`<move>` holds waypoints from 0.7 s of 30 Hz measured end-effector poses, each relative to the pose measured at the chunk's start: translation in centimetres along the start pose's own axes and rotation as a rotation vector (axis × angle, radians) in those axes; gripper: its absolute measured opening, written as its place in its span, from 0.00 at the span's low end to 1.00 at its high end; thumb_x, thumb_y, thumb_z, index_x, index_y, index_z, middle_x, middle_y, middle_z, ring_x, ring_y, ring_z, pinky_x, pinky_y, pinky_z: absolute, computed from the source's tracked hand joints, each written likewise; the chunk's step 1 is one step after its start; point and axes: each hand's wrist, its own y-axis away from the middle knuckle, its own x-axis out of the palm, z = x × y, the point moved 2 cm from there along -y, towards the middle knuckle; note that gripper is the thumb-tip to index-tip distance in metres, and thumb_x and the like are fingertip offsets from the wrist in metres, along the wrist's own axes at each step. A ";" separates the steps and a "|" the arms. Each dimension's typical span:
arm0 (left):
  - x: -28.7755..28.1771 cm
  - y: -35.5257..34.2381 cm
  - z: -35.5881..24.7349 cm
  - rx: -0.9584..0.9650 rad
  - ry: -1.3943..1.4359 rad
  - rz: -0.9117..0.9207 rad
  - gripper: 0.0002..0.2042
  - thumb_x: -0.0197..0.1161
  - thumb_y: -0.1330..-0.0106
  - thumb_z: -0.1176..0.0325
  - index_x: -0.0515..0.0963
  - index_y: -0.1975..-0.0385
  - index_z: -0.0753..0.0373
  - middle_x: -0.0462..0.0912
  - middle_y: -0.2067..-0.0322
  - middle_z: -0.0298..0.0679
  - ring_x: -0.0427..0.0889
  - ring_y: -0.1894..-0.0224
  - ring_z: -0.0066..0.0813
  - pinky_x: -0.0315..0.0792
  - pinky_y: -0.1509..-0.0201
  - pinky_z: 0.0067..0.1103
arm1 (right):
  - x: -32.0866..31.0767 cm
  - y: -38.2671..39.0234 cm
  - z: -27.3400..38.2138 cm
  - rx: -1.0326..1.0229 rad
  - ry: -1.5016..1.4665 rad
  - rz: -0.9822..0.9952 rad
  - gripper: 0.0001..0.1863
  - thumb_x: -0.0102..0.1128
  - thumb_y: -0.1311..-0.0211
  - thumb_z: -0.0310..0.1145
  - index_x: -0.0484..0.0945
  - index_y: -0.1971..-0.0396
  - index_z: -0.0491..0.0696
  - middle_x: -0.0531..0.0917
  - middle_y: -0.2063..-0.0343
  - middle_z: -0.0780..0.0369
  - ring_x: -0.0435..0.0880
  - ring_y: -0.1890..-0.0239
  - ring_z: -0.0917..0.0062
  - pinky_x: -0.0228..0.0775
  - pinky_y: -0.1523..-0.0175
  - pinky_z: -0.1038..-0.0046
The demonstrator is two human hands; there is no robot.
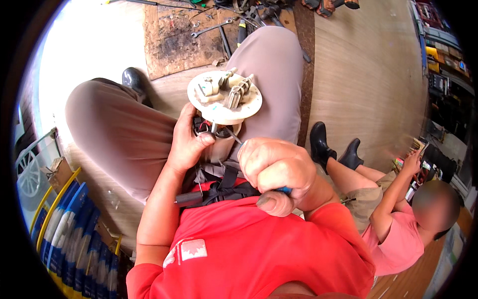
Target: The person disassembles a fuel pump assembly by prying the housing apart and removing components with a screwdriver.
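A fuel pump module (214, 105) with a round off-white top flange sits between my thighs. Hose fittings and a connector stand on the flange; red and black wires and a metal spring (214, 128) show beneath it. My left hand (186, 144) grips the module's body just under the flange, thumb toward me. In my right fist is a screwdriver (234, 135), its thin shaft reaching to the module beside the spring. Only a bit of its blue handle shows between my fingers. The shaft's tip is hard to make out against the module.
A stained cardboard sheet (172, 47) holds a combination wrench (211, 28) and other tools past my knees. At my left stands a rack of blue packages (69, 224). Another person (393, 229) in pink sits at the right, near shelves (443, 74) of goods.
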 end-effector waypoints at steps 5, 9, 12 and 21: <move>0.4 0.4 -0.9 -0.209 0.175 0.014 0.45 0.78 0.58 0.54 0.65 0.41 0.73 0.75 0.48 0.42 0.72 0.45 0.29 0.63 0.37 0.25 | -1.1 -0.1 0.5 -0.056 -0.151 -0.159 0.12 0.66 0.43 0.29 0.71 0.77 0.43 0.74 0.78 0.59 0.73 0.79 0.71 0.65 0.74 0.71; 0.1 0.3 -0.9 -0.183 0.183 -0.046 0.41 0.76 0.55 0.59 0.66 0.42 0.72 0.76 0.49 0.42 0.73 0.47 0.28 0.65 0.39 0.23 | -1.7 -0.5 0.7 -0.065 -0.269 -0.240 0.13 0.62 0.38 0.32 0.70 0.76 0.42 0.74 0.79 0.60 0.72 0.79 0.75 0.65 0.74 0.74; -0.3 0.6 -0.6 -0.179 0.191 -0.100 0.37 0.72 0.51 0.58 0.66 0.42 0.73 0.76 0.49 0.44 0.74 0.48 0.28 0.65 0.40 0.24 | -1.9 -0.4 0.4 -0.059 -0.300 -0.284 0.14 0.61 0.36 0.33 0.70 0.76 0.43 0.74 0.79 0.61 0.71 0.79 0.76 0.65 0.74 0.75; -0.3 1.3 0.4 -0.210 0.306 -0.105 0.48 0.71 0.56 0.44 0.64 0.40 0.74 0.73 0.45 0.46 0.71 0.42 0.34 0.60 0.35 0.27 | -2.5 -0.9 0.7 -0.027 -0.406 -0.271 0.17 0.59 0.34 0.39 0.70 0.77 0.43 0.74 0.79 0.60 0.71 0.79 0.77 0.65 0.74 0.76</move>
